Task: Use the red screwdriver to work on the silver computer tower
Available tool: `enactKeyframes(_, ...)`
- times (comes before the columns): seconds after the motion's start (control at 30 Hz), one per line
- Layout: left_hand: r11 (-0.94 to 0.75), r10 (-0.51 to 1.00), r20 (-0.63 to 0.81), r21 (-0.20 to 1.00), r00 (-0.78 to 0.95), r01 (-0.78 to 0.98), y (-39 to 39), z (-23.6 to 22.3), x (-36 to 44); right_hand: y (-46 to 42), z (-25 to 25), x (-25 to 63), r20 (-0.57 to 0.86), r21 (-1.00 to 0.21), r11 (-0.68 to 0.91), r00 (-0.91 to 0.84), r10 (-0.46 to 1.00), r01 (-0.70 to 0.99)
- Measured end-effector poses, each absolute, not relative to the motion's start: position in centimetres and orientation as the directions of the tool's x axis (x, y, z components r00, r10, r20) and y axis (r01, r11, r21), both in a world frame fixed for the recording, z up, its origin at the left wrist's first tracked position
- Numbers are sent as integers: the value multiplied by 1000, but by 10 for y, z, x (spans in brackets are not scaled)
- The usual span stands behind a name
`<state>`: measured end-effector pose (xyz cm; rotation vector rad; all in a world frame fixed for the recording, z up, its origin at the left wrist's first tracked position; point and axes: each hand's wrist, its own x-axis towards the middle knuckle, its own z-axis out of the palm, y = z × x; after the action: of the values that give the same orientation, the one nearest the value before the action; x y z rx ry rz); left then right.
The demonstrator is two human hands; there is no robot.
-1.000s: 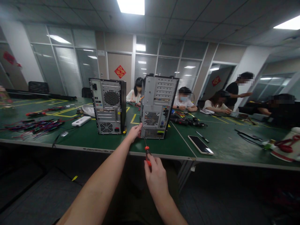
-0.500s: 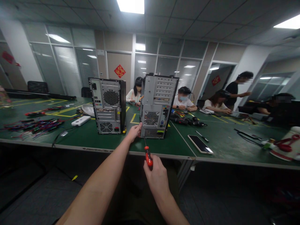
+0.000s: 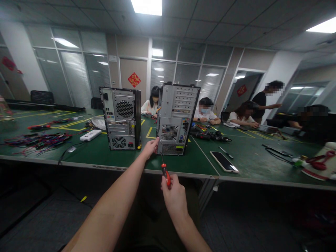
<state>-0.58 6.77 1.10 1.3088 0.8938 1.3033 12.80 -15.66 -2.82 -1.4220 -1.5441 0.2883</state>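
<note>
Presently, a red-and-black screwdriver (image 3: 164, 170) is being grasped by the right hand (image 3: 174, 193); a grey metal computer tower (image 3: 172, 118) is being touched by the left hand (image 3: 150, 148), grip unclear.

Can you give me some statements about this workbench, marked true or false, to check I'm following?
1. The right hand holds a screwdriver. True.
2. The left hand is at the lower part of the right-hand computer case. True.
3. The screwdriver's shaft points away from that case. False: it points toward the case's bottom edge.
4. A phone and a tangle of wires lie on the green table. True.
5. The phone lies left of the wires. False: it lies to their right.
</note>
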Motion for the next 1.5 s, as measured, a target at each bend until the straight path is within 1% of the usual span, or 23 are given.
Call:
enactKeyframes(0.07, -193, 967, 214, 968, 135, -158, 68, 11, -6, -157, -29, 128, 567, -616, 310, 135, 813, 724)
enactKeyframes(0.17, -196, 967, 217, 968, 133, -158, 67, 11, -6, -158, -31, 130, 644, -484, 333, 72, 762, 809)
enactKeyframes(0.43, -177, 973, 197, 972, 121, -157, 67, 13, -6, -160, -29, 134, 726, -239, 286, -25, 688, 928)
enactKeyframes(0.5, -181, 972, 201, 971, 122, -159, 66, 13, -6, -159, -30, 133, 737, -207, 293, -49, 675, 934)
enactKeyframes(0.53, -184, 971, 205, 970, 122, -160, 66, 13, -5, -159, -30, 133, 733, -211, 297, -50, 678, 931)
enactKeyframes(0.6, -187, 971, 207, 970, 123, -157, 66, 13, -5, -158, -30, 131, 711, -271, 305, -24, 703, 913)
enactKeyframes(0.63, -186, 971, 206, 970, 123, -154, 65, 13, -5, -158, -29, 131, 693, -324, 311, 0, 721, 894)
enactKeyframes(0.7, -184, 972, 202, 972, 120, -150, 64, 14, -4, -157, -27, 131, 635, -469, 313, 69, 769, 826)
enactKeyframes(0.8, -187, 972, 205, 971, 115, -148, 63, 16, -4, -157, -23, 132, 463, -711, 247, 174, 869, 658)
enactKeyframes(0.87, -187, 972, 205, 972, 118, -145, 63, 16, -4, -157, -20, 133, 344, -813, 189, 192, 919, 550)
enactKeyframes(0.9, -187, 971, 205, 972, 121, -143, 63, 17, -4, -157, -20, 133, 316, -834, 181, 184, 931, 521)
enactKeyframes(0.93, -187, 971, 205, 972, 124, -142, 63, 16, -5, -157, -19, 133, 321, -834, 191, 174, 931, 517)
enactKeyframes(0.97, -187, 970, 205, 972, 127, -142, 63, 16, -5, -157, -20, 133, 358, -813, 219, 167, 919, 539)
enactKeyframes(1.07, -189, 970, 208, 971, 129, -146, 64, 15, -5, -157, -22, 131, 546, -667, 317, 152, 824, 675)
enactKeyframes(1.13, -186, 970, 205, 971, 129, -148, 64, 15, -5, -157, -23, 130, 625, -577, 349, 125, 770, 739)
enactKeyframes(1.27, -174, 972, 195, 973, 133, -154, 64, 15, -5, -159, -25, 129, 664, -483, 382, 45, 747, 788)
enactKeyframes(1.37, -175, 972, 196, 971, 128, -161, 64, 15, -5, -160, -25, 129, 661, -431, 349, 28, 750, 832)
enactKeyframes(1.5, -179, 972, 200, 970, 122, -164, 66, 14, -5, -159, -25, 131, 651, -407, 318, 27, 758, 856)
